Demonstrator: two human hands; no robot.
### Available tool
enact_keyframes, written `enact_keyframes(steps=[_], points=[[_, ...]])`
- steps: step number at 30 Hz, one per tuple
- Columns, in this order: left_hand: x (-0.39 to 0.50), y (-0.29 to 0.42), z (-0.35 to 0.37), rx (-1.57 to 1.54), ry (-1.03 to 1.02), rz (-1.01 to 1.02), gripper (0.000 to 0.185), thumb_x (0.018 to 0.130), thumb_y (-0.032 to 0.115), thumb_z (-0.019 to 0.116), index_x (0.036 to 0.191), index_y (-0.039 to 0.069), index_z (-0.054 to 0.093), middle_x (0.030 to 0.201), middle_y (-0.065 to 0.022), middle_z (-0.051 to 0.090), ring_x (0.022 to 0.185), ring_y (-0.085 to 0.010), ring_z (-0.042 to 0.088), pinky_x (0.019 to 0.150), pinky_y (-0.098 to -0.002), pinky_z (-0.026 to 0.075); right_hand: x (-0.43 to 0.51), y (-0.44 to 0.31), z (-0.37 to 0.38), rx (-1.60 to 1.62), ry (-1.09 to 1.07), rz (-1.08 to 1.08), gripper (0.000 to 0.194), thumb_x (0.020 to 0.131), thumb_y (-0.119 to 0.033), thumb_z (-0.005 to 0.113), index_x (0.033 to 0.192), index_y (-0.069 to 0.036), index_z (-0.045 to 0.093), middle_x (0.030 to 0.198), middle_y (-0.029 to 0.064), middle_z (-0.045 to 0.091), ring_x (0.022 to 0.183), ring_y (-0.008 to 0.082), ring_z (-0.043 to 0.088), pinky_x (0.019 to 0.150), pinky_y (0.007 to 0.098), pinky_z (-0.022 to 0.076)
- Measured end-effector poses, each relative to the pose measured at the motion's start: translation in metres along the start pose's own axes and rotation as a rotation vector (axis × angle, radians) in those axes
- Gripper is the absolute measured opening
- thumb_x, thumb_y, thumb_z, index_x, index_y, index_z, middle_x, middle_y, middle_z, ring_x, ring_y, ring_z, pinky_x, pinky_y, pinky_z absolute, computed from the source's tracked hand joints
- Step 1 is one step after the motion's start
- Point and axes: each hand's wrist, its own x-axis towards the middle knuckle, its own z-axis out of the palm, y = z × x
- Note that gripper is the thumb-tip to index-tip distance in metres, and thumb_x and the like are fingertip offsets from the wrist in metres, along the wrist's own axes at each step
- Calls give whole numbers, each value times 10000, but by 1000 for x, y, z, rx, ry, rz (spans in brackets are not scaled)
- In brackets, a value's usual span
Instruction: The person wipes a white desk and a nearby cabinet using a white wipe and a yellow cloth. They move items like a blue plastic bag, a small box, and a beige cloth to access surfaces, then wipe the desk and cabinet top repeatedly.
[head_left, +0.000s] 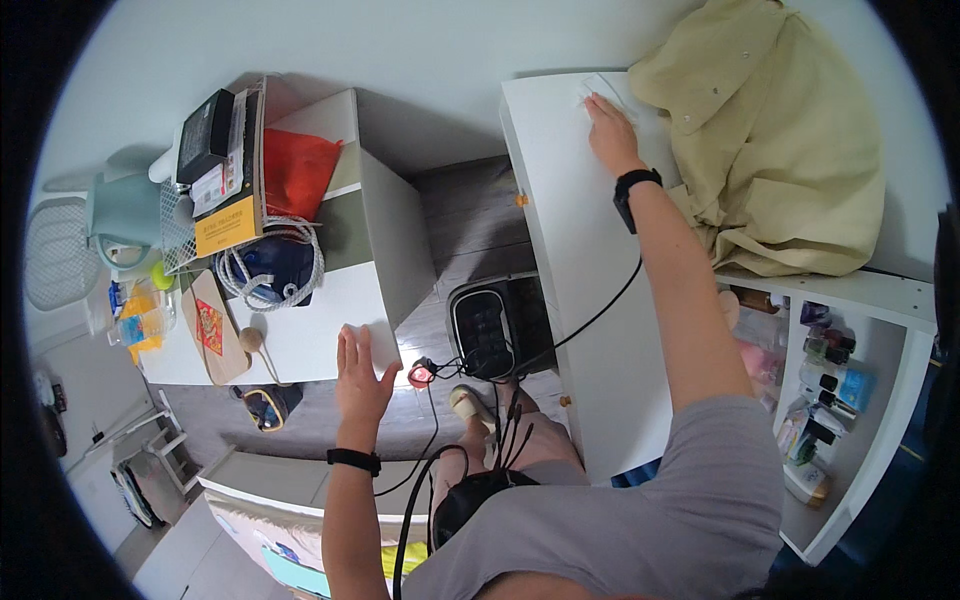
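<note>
My right hand (611, 135) lies on a white tissue or cloth (606, 90) near the far end of the white cabinet top (592, 300); its fingers press the tissue against the surface. A khaki jacket (780, 150) hangs just right of that arm. On the left, my left hand (364, 375) rests with spread fingers and nothing in it, its fingertips on the edge of a white desk top (315, 330). Beside it on that desk are a wooden board with a red decoration (216, 326), a round wooden knob (251, 339) and a coiled white rope (311, 262).
Books (229, 225), a black box (205, 135), a green pitcher (124, 210) and a plastic bottle (142, 328) crowd the left desk. A black bin (484, 330) and cables (450, 367) occupy the floor between the furniture. Cosmetics fill the open shelf (892, 420) at right.
</note>
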Motion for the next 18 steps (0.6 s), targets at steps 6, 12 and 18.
enact_keyframes(steps=[6,12,18], points=[[0,-2,4,18,10,42,810,713,289,754,1370,45,346,1416,-267,294,1316,-409,295,1042,-428,343,-17,-4,2,-60,52,-9,324,840,-57,455,1137,-18,580,1216,118,553,1156,285,489,953,409,392],[0,-1,1,31,-10,21,795,729,277,751,1364,34,339,1407,-269,310,1311,-414,301,1055,-430,325,5,-17,-9,-16,-107,189,337,827,-55,447,1139,-25,572,1207,121,540,1114,310,502,943,424,396],[1,1,3,31,-3,40,799,729,278,751,1365,30,336,1408,-270,309,1312,-414,300,1054,-433,325,-76,-33,-27,-15,-77,-101,315,817,-65,474,1108,-55,594,1144,91,565,1126,262,502,904,456,407]])
